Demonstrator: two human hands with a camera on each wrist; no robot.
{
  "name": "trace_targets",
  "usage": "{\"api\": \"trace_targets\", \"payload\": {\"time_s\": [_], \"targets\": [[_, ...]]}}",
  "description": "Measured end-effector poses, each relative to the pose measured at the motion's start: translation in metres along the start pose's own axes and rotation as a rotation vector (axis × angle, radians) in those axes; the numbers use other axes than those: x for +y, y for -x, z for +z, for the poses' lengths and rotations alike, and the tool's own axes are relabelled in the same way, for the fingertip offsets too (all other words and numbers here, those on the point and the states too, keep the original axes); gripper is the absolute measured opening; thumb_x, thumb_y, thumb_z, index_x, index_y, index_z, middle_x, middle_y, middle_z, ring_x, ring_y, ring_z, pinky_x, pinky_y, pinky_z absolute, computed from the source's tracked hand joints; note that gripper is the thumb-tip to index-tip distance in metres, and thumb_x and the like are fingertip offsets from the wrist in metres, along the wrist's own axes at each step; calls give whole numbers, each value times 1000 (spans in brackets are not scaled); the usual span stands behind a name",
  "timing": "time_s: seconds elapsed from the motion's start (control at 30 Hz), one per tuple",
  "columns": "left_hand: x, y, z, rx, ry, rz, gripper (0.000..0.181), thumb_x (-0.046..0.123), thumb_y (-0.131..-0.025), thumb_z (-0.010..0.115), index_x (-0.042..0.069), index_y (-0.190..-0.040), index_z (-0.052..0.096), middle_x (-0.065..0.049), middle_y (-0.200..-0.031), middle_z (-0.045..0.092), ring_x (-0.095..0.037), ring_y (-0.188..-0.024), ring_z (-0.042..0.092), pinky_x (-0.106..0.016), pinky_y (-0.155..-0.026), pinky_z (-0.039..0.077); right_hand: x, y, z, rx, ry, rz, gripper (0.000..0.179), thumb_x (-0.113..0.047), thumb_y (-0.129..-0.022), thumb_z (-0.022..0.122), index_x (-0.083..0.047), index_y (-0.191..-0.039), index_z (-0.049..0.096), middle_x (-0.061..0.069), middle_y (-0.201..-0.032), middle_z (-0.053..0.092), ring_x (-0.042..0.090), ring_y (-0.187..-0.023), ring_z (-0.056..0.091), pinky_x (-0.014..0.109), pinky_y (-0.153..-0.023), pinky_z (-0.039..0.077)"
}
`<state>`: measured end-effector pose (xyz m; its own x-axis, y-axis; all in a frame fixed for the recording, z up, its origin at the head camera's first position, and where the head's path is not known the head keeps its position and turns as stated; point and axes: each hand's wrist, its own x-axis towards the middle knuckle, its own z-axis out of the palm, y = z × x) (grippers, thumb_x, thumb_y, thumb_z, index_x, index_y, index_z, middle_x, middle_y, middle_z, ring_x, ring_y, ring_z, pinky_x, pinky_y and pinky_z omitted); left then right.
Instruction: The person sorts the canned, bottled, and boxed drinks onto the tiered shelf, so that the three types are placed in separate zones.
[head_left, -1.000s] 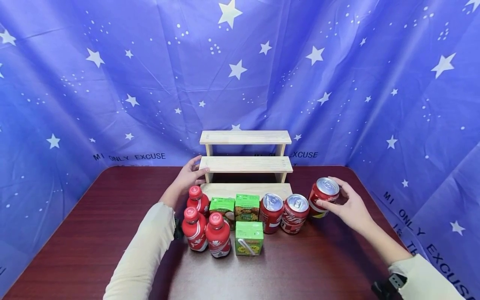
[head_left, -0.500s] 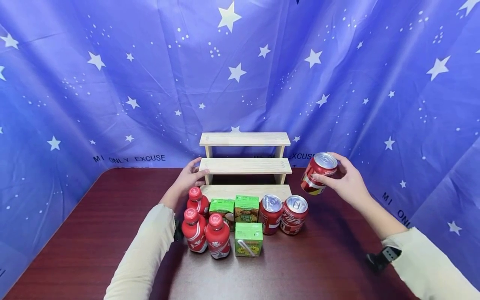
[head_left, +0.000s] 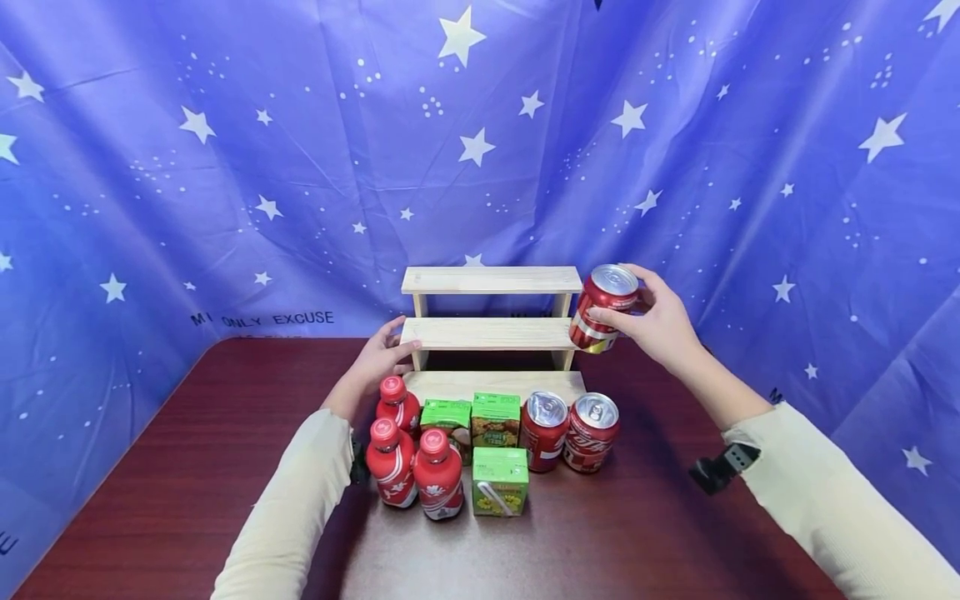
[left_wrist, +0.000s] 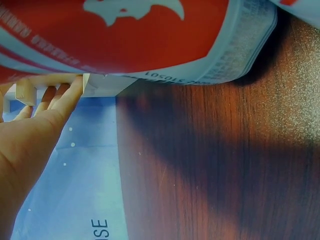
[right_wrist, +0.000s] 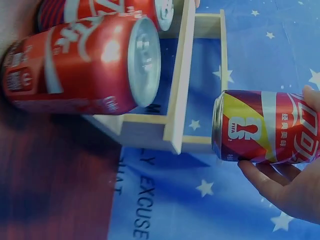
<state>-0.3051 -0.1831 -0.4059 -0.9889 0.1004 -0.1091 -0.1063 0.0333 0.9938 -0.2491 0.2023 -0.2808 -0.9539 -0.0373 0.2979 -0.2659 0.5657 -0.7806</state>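
My right hand (head_left: 660, 321) holds a red soda can (head_left: 600, 308) up off the table, thumb in front and fingers behind. The can overlaps the right end of the wooden step shelf's middle board (head_left: 487, 333); in the right wrist view its base, with a yellow patch (right_wrist: 242, 125), faces the shelf. My left hand (head_left: 380, 357) grips the left end of that middle board, thumb on top and fingers behind. In front of the shelf stand two more soda cans (head_left: 591, 433), several green drink cartons (head_left: 499, 483) and several red bottles (head_left: 438, 475).
The three-tier shelf stands on a dark red wooden table (head_left: 187, 467), its lowest board (head_left: 487, 383) right behind the drinks. A blue star-patterned cloth (head_left: 300, 167) hangs behind and at the sides. One red bottle (left_wrist: 125, 35) fills the top of the left wrist view.
My right hand has lifted the soda can off the table, from beside the other cans, and carried it up and left to the shelf's right end. My left hand stays on the shelf.
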Motion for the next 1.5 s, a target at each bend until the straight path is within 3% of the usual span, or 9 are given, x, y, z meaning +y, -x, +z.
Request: {"api": "trace_targets", "payload": {"time_s": [0.2,0.33,0.83,1.13,1.5], "targets": [[2,1,-1,-5,7,7,70,7,-94,52,13,-151,11,-27,-144,32,-37,-125,42,-55,-100,43,-17,-20,13,-36,-43,0,78,-37,-75,78,-17,-139,38,12,-127,55,25,-114,54,40,-90,50],[2,1,0,-9,6,1,70,7,-94,52,13,-151,11,-27,-144,31,-37,-124,43,-53,-100,43,-29,-29,23,-43,-51,-14,79,-39,-74,78,-17,-139,38,12,-128,54,26,-115,53,46,-93,49],[0,0,0,-9,8,-6,70,7,-94,52,13,-151,11,-26,-145,31,-34,-122,45,-52,-99,45,-64,-55,53,-53,-81,-24,79,-39,-73,78,-19,-139,39,9,-129,54,24,-116,51,48,-98,46],[1,1,0,-18,19,-2,71,6,-95,51,13,-151,9,-26,-146,30,-33,-123,44,-52,-100,44,-76,-62,65,-64,-106,-14,79,-37,-73,79,-21,-139,39,10,-127,55,23,-116,52,47,-92,50],[1,0,-1,-15,21,-12,71,6,-94,52,14,-151,10,-26,-147,28,-36,-125,42,-52,-101,43,-84,-75,87,-59,-140,-8,77,-35,-73,79,-21,-138,40,7,-127,55,21,-115,52,44,-98,46]]}}
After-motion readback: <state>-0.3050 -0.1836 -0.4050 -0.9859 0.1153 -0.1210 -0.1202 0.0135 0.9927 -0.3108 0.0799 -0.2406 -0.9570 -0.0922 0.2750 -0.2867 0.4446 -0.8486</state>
